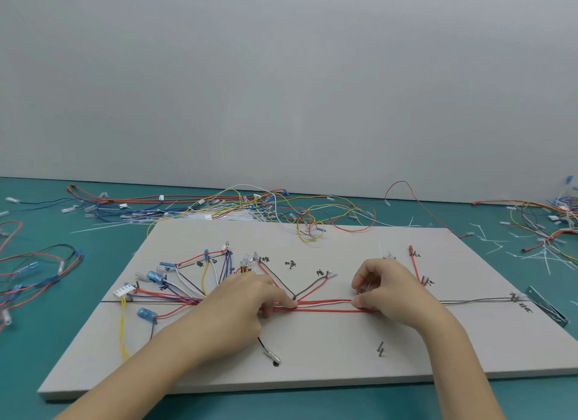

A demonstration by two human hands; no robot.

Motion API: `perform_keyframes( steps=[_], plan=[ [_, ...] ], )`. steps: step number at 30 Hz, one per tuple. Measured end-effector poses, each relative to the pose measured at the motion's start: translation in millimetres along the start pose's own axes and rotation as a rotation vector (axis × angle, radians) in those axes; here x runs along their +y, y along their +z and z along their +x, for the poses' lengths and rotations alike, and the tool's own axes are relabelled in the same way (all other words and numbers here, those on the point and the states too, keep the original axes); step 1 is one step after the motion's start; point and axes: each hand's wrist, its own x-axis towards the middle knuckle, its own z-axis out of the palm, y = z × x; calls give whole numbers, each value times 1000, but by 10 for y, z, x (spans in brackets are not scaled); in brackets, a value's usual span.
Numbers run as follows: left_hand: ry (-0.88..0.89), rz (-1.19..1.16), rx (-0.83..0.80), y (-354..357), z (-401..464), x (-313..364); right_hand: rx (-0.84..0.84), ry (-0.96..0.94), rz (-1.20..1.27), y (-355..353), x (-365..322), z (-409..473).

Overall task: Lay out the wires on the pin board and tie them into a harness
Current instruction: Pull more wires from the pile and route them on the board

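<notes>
A grey pin board [344, 363] lies on the teal table. A bundle of red, white and grey wires [325, 305] runs left to right across its middle, with branches fanning to blue and clear terminals and a white connector [124, 290] at the left. My left hand [247, 300] pinches the bundle left of centre, near a pin where two wires branch upward. My right hand [387, 291] pinches the same bundle further right, its fingers curled over the wires; what lies under those fingers is hidden. A grey wire [478, 300] continues right to a pin at the board's edge.
Loose wires [266, 206] are heaped behind the board, with more at the left [34, 272] and far right [550, 222]. White cable ties [500, 247] are scattered on the table at the right. A metal ruler-like bar [547, 305] lies by the board's right edge.
</notes>
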Motion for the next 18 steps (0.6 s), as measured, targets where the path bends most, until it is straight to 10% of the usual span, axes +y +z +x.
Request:
perform_keyframes(
  steps=[18],
  plan=[
    [40, 33, 25, 34, -8, -13, 25, -52, -37, 20, -7, 8]
  ],
)
